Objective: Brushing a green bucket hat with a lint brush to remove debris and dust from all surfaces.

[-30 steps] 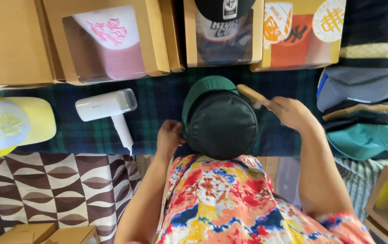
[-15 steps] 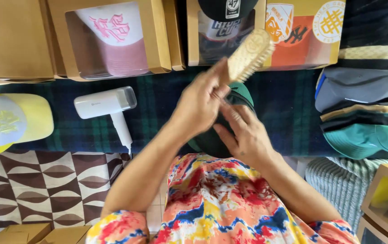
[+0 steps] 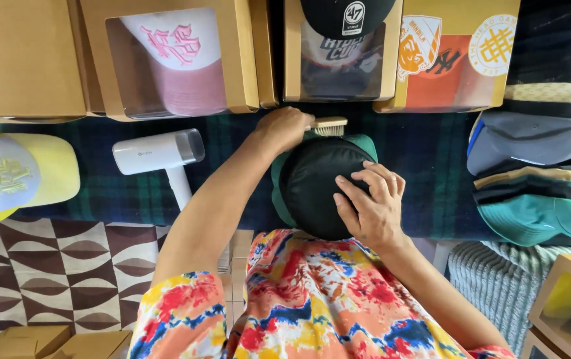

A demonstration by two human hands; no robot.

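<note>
My left hand (image 3: 285, 127) clasps a wooden brush (image 3: 329, 125); my right hand (image 3: 373, 207), fingers spread, steadies the black cap (image 3: 312, 183); behind, windowed cardboard boxes (image 3: 169, 60) display caps.

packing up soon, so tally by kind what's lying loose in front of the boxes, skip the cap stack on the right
caps: 2, the yellow-white cap and the black cap
brush: 1
white handheld dryer: 1
total: 4
</note>
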